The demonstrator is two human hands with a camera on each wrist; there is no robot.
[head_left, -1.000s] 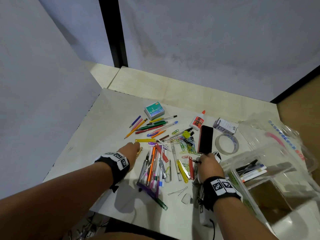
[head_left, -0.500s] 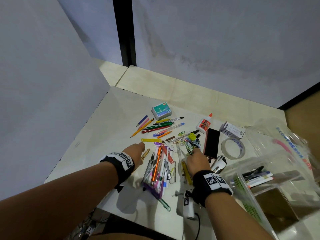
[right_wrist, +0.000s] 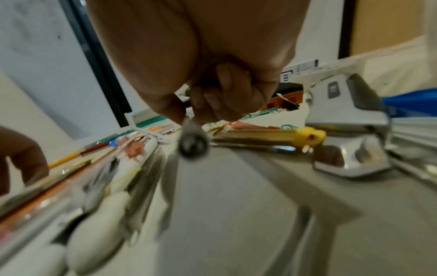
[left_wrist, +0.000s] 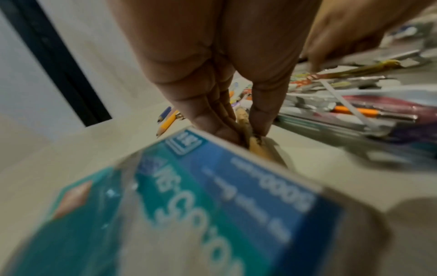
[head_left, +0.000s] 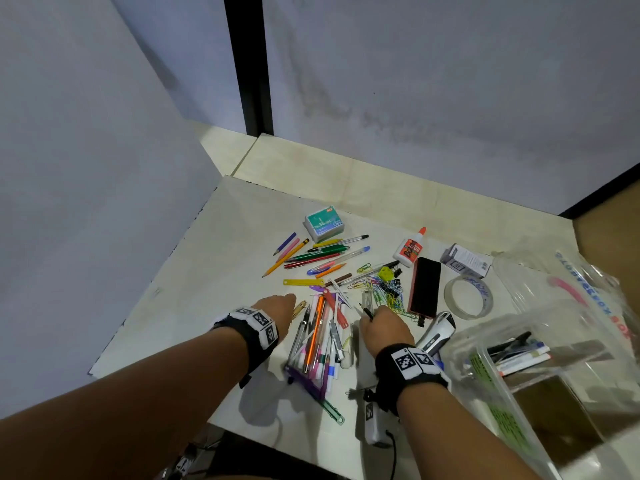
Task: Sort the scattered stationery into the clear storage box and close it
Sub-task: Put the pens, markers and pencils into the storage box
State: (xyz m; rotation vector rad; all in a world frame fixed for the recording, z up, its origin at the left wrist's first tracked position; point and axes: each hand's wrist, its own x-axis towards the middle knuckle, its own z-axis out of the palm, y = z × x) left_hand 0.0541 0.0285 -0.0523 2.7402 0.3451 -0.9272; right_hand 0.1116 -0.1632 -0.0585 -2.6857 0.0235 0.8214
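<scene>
Pens and pencils lie in a pile [head_left: 318, 334] on the white table [head_left: 214, 271]. My left hand [head_left: 292, 304] is at the pile's left edge. Its fingertips [left_wrist: 227, 130] pinch a gold pen [left_wrist: 243, 121] that lies on the table. My right hand [head_left: 375, 315] is at the pile's right side, its fingers curled round a dark pen [head_left: 365, 310] whose tip points away from me. The pen's butt end [right_wrist: 192, 143] faces the right wrist camera. The clear storage box [head_left: 491, 403] stands open at the right with a few pens [head_left: 519, 355] inside.
A green staple box [head_left: 323, 223], glue bottle [head_left: 410, 249], black eraser [head_left: 424, 289], tape roll [head_left: 467, 296], stapler [head_left: 436, 332], small carton [head_left: 465, 261] and paper clips [head_left: 384, 292] lie around. A clear lid [head_left: 571, 289] lies behind the box. A blurred teal-and-blue pack [left_wrist: 201, 214] fills the left wrist view's foreground.
My right hand moved left from beside the stapler to the pen pile and now holds a dark pen. My left hand stayed at the gold pen.
</scene>
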